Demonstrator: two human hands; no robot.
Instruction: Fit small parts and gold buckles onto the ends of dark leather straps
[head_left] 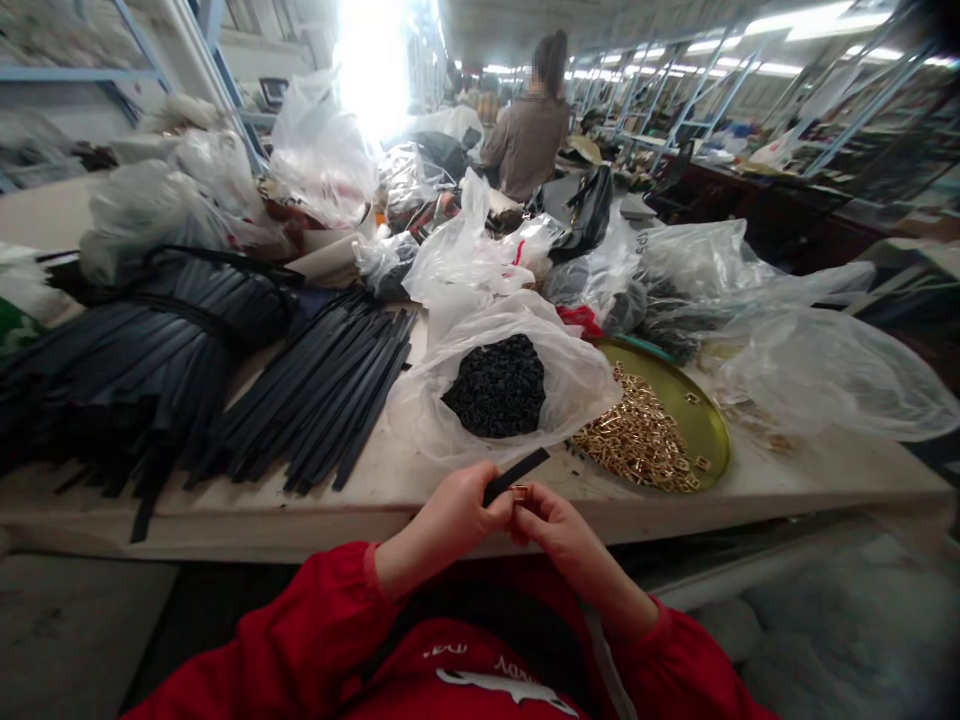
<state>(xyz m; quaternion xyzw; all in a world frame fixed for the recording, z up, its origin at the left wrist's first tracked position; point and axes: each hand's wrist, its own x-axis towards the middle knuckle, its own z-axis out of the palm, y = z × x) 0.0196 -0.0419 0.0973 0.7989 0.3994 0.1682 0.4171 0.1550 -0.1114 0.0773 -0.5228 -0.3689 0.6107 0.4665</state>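
My left hand [450,520] is closed around a black strap [516,474] whose free end sticks up to the right. My right hand [551,525] pinches a small gold buckle [520,493] right at the strap, fingertips touching those of the left hand. Both hands sit at the table's front edge, just below an open plastic bag of small black rings [499,385] and a green round tray [701,415] heaped with gold buckles [637,440].
Piles of black straps [322,390] cover the left of the table [390,480]. Clear plastic bags [825,370] crowd the back and right. Another person in a brown top [529,140] sits farther back, facing away. Metal shelving lines both sides.
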